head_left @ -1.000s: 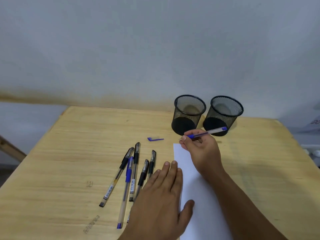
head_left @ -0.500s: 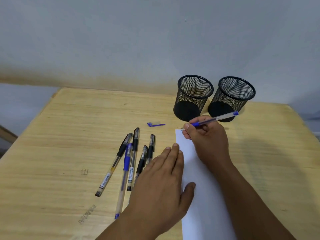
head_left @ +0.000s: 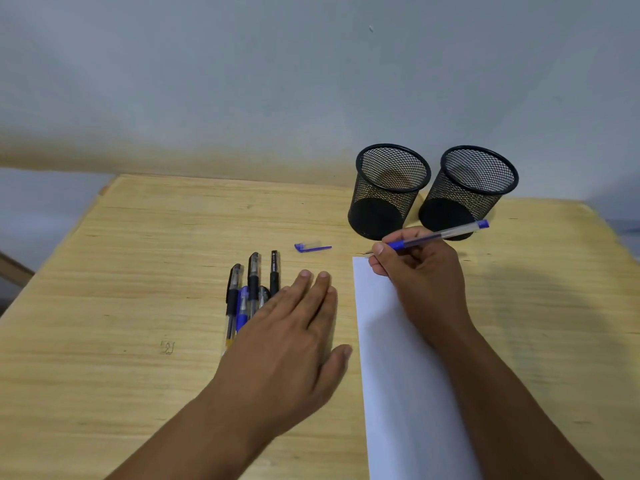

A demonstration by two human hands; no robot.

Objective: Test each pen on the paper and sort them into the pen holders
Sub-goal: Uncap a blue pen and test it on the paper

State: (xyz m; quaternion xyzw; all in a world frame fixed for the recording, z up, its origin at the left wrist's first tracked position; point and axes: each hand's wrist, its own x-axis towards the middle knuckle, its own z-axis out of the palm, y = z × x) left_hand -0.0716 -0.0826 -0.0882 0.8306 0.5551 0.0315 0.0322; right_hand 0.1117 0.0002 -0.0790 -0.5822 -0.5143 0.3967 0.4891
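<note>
My right hand (head_left: 420, 282) grips an uncapped blue pen (head_left: 440, 234) with its tip at the top left corner of the white paper (head_left: 398, 358). The pen's blue cap (head_left: 311, 247) lies on the table left of that corner. My left hand (head_left: 294, 337) is flat and open, fingers apart, left of the paper and partly over a bunch of several pens (head_left: 251, 289), black ones and a blue one. Two empty black mesh pen holders, one on the left (head_left: 388, 192) and one on the right (head_left: 467, 192), stand side by side behind the paper.
Everything sits on a light wooden table (head_left: 138, 271) pushed against a pale wall (head_left: 311, 81). The table's left edge and far left corner are in view, and a small printed mark (head_left: 167, 347) is on the wood left of my left arm.
My left hand slid left, off the paper's edge and over the loose pens. The right hand stays at the paper's top corner with the pen. The view tilted slightly.
</note>
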